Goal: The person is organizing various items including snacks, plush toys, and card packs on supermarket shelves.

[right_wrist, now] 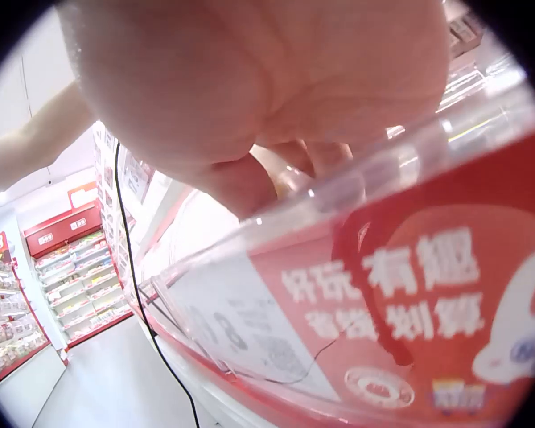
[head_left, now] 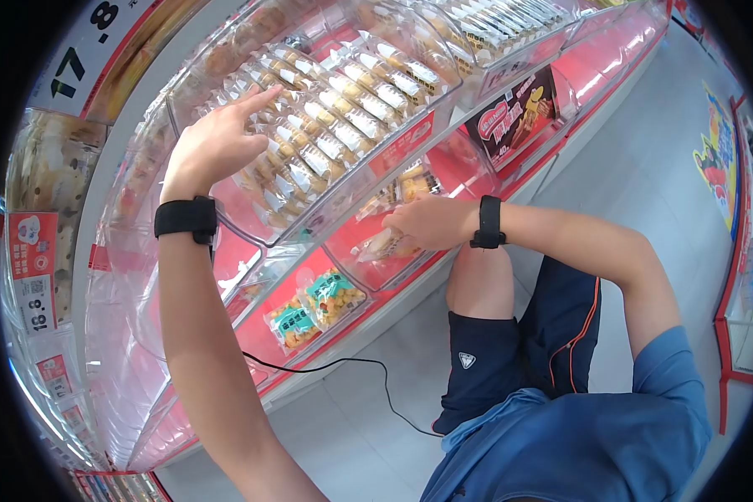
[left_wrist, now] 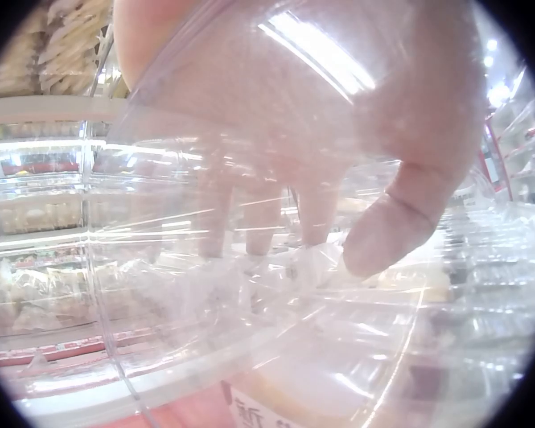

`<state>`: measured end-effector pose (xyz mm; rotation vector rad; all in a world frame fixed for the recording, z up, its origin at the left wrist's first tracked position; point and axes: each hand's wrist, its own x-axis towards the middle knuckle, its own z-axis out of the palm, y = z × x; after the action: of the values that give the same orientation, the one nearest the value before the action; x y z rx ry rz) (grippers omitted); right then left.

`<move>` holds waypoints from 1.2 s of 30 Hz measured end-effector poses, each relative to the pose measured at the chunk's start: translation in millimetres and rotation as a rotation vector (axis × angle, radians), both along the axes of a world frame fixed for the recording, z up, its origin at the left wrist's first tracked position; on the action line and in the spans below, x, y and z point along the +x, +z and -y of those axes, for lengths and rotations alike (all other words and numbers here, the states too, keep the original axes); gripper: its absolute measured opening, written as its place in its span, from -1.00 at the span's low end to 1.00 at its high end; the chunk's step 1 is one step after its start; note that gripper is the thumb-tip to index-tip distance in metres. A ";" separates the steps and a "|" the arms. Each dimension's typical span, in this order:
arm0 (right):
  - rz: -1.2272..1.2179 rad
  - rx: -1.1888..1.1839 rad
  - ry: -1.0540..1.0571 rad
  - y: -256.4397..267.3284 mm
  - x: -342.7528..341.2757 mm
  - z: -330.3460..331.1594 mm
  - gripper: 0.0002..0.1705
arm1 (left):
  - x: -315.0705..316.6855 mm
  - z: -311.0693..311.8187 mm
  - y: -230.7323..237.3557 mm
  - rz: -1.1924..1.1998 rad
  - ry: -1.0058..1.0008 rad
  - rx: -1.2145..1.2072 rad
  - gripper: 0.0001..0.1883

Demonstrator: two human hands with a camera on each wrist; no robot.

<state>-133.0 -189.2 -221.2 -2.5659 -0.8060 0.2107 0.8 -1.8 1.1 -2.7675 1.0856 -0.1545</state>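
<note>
The left hand (head_left: 217, 146) reaches over the upper clear bin, index finger stretched out over rows of wrapped snack packets (head_left: 318, 155). Through clear plastic, the left wrist view shows the same hand (left_wrist: 294, 178) with fingers pointing down among blurred wrappers; no packet appears gripped. Lower down, the right hand (head_left: 435, 222) is inside a lower bin, its fingers bent around the end of a clear-wrapped packet (head_left: 381, 246). In the right wrist view, this hand (right_wrist: 259, 98) is behind the bin's red and white front label (right_wrist: 410, 294), with curled fingers partly hidden.
Teal-labelled snack bags (head_left: 333, 297) lie in the neighbouring lower bin. A dark snack box (head_left: 514, 117) stands right of the right hand. A black cable (head_left: 356, 361) hangs beside the shelf edge. The person's bent knee (head_left: 481, 284) is close below the right hand.
</note>
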 end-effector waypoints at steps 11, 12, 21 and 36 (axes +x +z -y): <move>0.665 -0.022 0.029 -35.5 -4.0 -16.3 -0.61 | 6.4 -3.4 -3.3 0.007 -0.035 -0.006 -0.27; 0.545 0.011 0.038 -31.1 -4.1 -16.6 -0.59 | 6.8 -3.9 -3.3 0.012 -0.043 -0.009 -0.26; 0.114 0.078 0.207 -0.7 -10.2 -8.4 -0.61 | 2.2 -1.6 -1.1 0.004 -0.031 -0.012 -0.26; -0.101 0.053 -0.035 0.8 8.8 2.2 -0.61 | 3.4 -2.0 -0.9 -0.002 -0.030 -0.008 -0.25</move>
<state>-124.2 -191.4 -220.4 -2.4958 -0.7187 0.3018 4.2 0.3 0.3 -2.7603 1.1292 -0.1604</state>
